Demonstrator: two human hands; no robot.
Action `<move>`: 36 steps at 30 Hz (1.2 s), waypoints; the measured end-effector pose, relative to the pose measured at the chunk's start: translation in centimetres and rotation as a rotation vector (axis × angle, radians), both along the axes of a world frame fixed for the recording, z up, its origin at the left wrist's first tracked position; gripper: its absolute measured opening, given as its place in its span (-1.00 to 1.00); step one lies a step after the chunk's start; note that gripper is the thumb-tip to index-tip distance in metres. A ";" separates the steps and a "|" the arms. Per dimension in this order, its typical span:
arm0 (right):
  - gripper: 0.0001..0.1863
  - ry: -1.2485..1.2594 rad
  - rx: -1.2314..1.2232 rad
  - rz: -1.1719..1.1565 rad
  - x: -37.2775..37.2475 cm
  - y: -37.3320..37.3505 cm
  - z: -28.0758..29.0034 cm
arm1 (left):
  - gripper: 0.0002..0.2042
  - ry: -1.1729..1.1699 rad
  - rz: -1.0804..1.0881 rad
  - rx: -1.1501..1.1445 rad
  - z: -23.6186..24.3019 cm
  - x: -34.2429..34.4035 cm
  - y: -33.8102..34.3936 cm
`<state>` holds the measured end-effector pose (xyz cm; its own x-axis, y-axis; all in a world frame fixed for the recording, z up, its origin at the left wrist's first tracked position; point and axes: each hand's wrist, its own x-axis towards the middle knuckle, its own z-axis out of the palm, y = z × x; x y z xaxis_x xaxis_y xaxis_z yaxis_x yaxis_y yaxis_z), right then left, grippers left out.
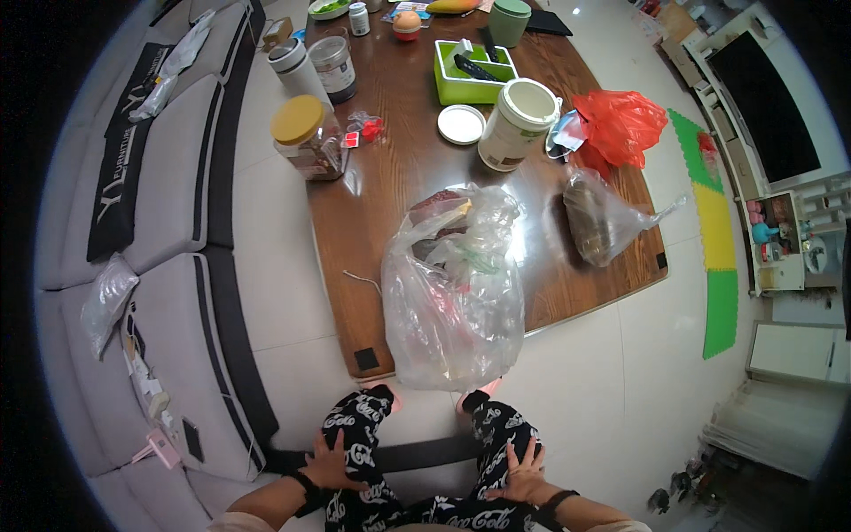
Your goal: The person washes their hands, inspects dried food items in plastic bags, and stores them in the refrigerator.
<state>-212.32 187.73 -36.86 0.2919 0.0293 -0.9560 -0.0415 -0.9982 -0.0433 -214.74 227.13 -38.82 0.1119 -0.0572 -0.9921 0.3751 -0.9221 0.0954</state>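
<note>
My left hand [331, 465] lies open with fingers spread on my left thigh, over patterned black trousers. My right hand [519, 477] rests open on my right thigh. In front of my knees, a big clear plastic bag [448, 310] with something dark red inside sits at the wooden table's [567, 293] near edge. To its right lies a tied clear bag with a brown item [592, 217]; to its left is a white string [362, 278]. Behind them stand a yellow-lidded jar [310, 151], a white tub [517, 124] and a separate white lid [460, 125].
Farther back are a green caddy [452, 84], a red bag [620, 129], a steel flask [301, 75] and several containers. A grey sofa [160, 186] runs along the left. Colored foam mats [712, 230] and a television cabinet [780, 239] stand right.
</note>
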 end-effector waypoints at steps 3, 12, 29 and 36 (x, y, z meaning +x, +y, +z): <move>0.35 -0.142 -0.013 0.061 -0.8 -0.3 -1.7 | 0.39 -0.236 0.029 0.113 -2.9 -3.5 -0.9; 0.25 -0.544 0.049 0.051 -11.5 1.1 -2.1 | 0.38 -0.547 0.149 0.150 -3.7 -14.6 -1.0; 0.26 -0.828 -0.032 0.182 -24.7 6.2 2.2 | 0.30 -0.811 0.208 0.215 0.4 -26.9 -0.9; 0.24 -0.896 0.098 0.142 -27.9 3.5 1.8 | 0.23 -0.985 0.244 0.261 -0.2 -30.8 -3.8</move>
